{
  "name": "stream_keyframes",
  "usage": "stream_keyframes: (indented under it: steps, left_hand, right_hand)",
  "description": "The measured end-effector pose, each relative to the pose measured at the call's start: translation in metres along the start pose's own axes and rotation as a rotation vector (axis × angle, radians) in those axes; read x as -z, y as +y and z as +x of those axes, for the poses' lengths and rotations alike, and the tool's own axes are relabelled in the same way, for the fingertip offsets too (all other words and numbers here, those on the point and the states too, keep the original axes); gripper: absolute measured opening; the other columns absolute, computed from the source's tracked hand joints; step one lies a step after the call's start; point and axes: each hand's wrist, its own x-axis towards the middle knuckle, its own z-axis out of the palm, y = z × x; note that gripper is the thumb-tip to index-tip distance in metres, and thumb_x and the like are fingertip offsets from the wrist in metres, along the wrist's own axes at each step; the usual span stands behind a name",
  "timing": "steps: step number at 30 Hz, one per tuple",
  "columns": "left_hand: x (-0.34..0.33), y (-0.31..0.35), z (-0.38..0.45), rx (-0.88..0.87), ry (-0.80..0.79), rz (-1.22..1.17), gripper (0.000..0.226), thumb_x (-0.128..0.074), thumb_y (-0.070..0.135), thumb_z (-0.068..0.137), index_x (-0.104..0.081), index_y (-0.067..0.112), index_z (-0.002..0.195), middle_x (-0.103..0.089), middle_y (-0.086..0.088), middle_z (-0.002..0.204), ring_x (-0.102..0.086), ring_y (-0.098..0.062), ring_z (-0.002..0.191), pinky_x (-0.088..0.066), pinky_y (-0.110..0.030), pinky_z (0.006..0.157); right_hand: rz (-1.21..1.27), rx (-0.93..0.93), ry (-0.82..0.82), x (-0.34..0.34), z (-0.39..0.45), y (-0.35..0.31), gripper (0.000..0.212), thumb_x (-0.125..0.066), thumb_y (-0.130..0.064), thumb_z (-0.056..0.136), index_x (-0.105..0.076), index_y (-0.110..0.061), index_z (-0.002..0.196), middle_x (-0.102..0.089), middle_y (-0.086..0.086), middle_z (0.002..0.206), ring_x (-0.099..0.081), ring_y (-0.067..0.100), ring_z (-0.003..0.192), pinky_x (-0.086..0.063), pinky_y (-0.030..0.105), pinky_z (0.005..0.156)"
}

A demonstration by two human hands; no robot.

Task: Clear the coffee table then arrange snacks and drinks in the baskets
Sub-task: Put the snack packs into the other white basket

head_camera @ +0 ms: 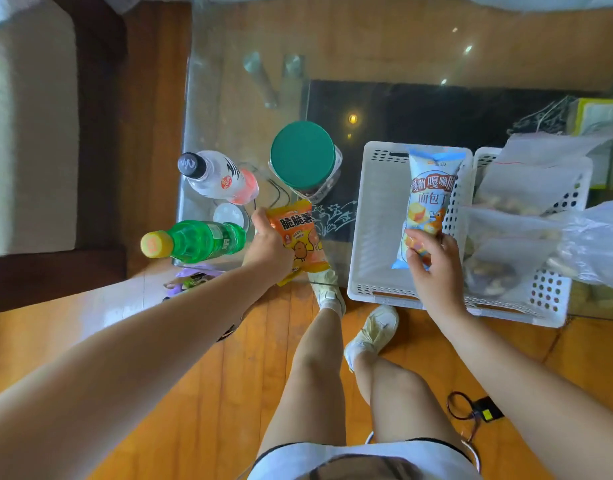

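Two snack bags are in my hands: my left hand (270, 245) grips the orange bag (298, 237) at nine o'clock, my right hand (433, 261) lowers the blue bag (428, 199) into the white basket (377, 202) at three o'clock, so snacks sit together

Left basket (374, 216) floor lies open beside the blue packet (426, 199).

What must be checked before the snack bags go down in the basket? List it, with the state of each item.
1. Right hand has a firm hold on the blue bag: ok, fingers pinch its lower end.
2. Left hand holds the orange bag: ok.
3. Blue bag is over the white basket: ok.
4. Basket floor has free room: ok, its left side is bare.
5. Orange bag is over the basket: not ok, it is left of it.
6. Green bottle clear of the left arm: cannot tell.
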Motion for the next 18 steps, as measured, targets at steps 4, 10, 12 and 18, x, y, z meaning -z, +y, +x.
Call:
stream_keyframes:
  steps: [4,10,12,18]
  left_hand:
    - [-0.007,0.025,-0.018,0.057,-0.180,0.013,0.077,-0.060,0.002,0.084,-0.008,0.028,0.135,-0.044,-0.003,0.073,-0.048,-0.014,0.061,-0.046,-0.029,0.053]
    - [-0.038,0.070,-0.028,-0.120,-0.285,-0.088,0.080,-0.063,0.002,0.082,-0.010,0.032,0.134,-0.053,-0.003,0.096,-0.058,-0.017,0.075,-0.055,-0.029,0.052]
    - [-0.050,0.078,-0.027,-0.191,-0.246,-0.055,0.076,-0.064,0.005,0.081,-0.015,0.028,0.134,-0.053,-0.009,0.111,-0.060,-0.023,0.086,-0.058,-0.035,0.060]
    - [-0.076,0.088,-0.014,-0.324,-0.143,0.052,0.072,-0.065,0.014,0.083,-0.019,0.023,0.138,-0.058,-0.014,0.119,-0.060,-0.029,0.093,-0.056,-0.042,0.075]
  right_hand:
    - [-0.047,-0.039,-0.023,0.013,-0.014,-0.003,0.032,-0.058,-0.006,0.086,-0.063,-0.017,0.116,-0.050,0.017,0.112,-0.051,0.019,0.095,-0.042,0.021,0.077]
    - [-0.133,-0.042,-0.080,0.021,-0.024,0.010,0.030,-0.060,-0.013,0.086,-0.066,-0.022,0.114,-0.059,0.013,0.102,-0.048,0.012,0.081,-0.036,0.018,0.066]
    - [-0.153,-0.052,-0.079,0.019,-0.026,0.015,0.030,-0.058,-0.016,0.088,-0.064,-0.024,0.116,-0.059,0.013,0.104,-0.042,0.008,0.082,-0.033,0.014,0.061]
    - [-0.229,-0.072,-0.117,0.013,-0.015,0.022,0.036,-0.053,-0.017,0.091,-0.058,-0.026,0.125,-0.056,0.015,0.113,-0.054,0.025,0.099,-0.043,0.027,0.078]
